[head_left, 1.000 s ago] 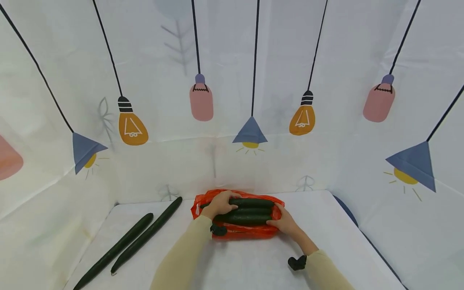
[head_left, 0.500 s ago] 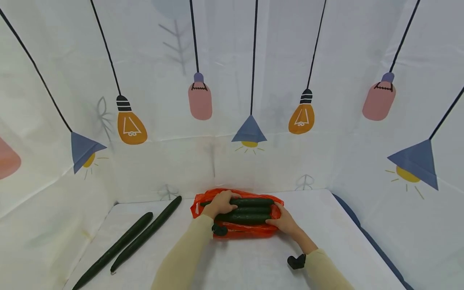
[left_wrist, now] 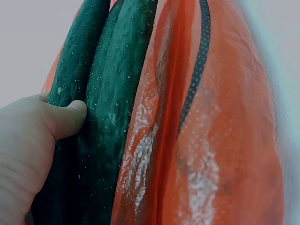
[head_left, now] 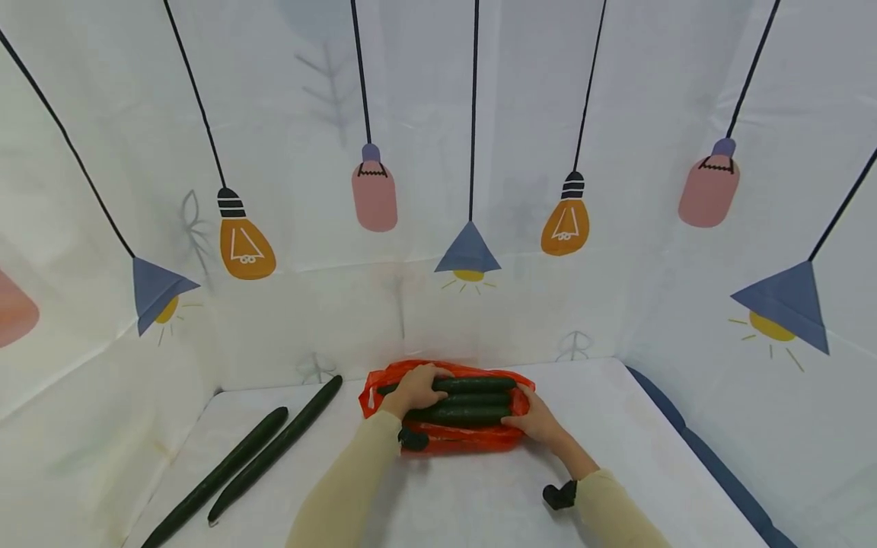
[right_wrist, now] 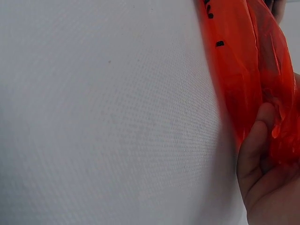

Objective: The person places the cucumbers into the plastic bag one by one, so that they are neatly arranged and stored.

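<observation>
Bagging step, it seems: left hand grips cucumbers; right hand pinches the orange bag. Next likely needs the bag's mouth held wide.

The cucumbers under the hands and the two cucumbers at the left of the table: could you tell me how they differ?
The cucumbers on the red bag lie stacked crosswise, the left hand gripping one end and the right hand at the other; the two loose cucumbers lie untouched, side by side and diagonal, on the bare white table. The loose pair looks longer and thinner. All are dark green.
</observation>
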Demonstrator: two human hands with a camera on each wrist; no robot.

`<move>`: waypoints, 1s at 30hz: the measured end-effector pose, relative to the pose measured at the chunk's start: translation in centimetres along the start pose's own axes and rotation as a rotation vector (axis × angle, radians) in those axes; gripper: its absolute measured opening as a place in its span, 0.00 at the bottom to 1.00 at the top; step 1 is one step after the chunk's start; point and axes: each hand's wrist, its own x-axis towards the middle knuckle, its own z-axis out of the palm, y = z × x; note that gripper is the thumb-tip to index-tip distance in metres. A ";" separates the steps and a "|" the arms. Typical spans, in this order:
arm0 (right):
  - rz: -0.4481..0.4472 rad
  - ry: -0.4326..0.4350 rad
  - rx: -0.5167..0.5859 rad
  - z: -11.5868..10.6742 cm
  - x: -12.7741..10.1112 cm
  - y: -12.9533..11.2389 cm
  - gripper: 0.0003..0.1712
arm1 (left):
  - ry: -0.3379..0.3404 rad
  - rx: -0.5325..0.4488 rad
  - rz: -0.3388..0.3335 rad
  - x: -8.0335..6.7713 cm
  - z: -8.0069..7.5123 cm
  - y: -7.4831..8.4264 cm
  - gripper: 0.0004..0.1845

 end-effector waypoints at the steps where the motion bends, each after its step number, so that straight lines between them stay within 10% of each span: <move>1: 0.001 -0.002 0.002 0.1 0.0 0.1 0.52 | 0.004 0.000 0.002 -0.1 0.1 -0.1 0.22; 15: 0.002 -0.005 -0.024 0.0 -0.1 -0.4 0.51 | 0.138 -0.068 0.022 -0.7 0.3 -0.2 0.20; 30: 0.009 -0.022 -0.035 0.1 0.1 -0.3 0.52 | 0.193 -0.111 0.010 -5.2 -1.7 -1.9 0.16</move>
